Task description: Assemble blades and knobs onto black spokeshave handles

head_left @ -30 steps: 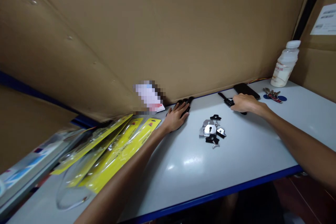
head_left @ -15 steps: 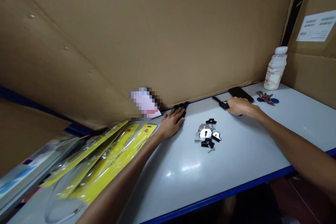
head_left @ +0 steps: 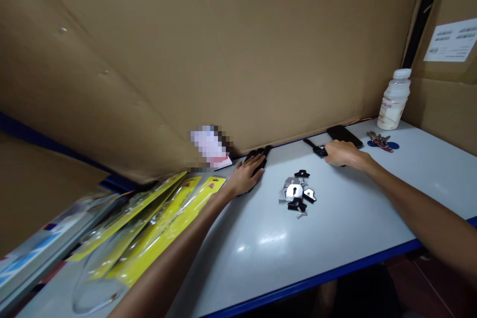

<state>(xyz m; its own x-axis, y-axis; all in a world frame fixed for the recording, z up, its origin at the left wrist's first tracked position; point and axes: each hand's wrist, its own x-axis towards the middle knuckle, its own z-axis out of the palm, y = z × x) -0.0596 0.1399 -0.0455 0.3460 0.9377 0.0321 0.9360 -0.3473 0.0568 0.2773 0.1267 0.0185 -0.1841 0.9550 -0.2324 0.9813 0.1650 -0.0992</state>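
Observation:
My left hand (head_left: 246,175) lies with its fingers stretched out over several dark, rounded black pieces (head_left: 267,150) at the back edge of the table. The hand hides most of them. Farther right, my right hand (head_left: 342,153) is closed at a small black item with a narrow bar (head_left: 316,147), whose near part the fingers cover; it looks like a wristwatch, but its kind is unclear. Between the hands is a small cluster of shiny metal plates (head_left: 294,192), black knob-like pieces (head_left: 301,173) and small silver screws (head_left: 301,214).
A black phone (head_left: 345,136), a bunch of keys (head_left: 380,140) and a white-capped bottle (head_left: 394,99) stand or lie at the back right. Yellow blister packs (head_left: 179,218) overlap at left. A pixelated card-like item (head_left: 210,146) leans on the cardboard wall (head_left: 261,59). The table (head_left: 335,223) has a blue edge.
The whole view has shifted slightly, so things appear a little farther right and lower. Both hands keep nearly the same places on the table.

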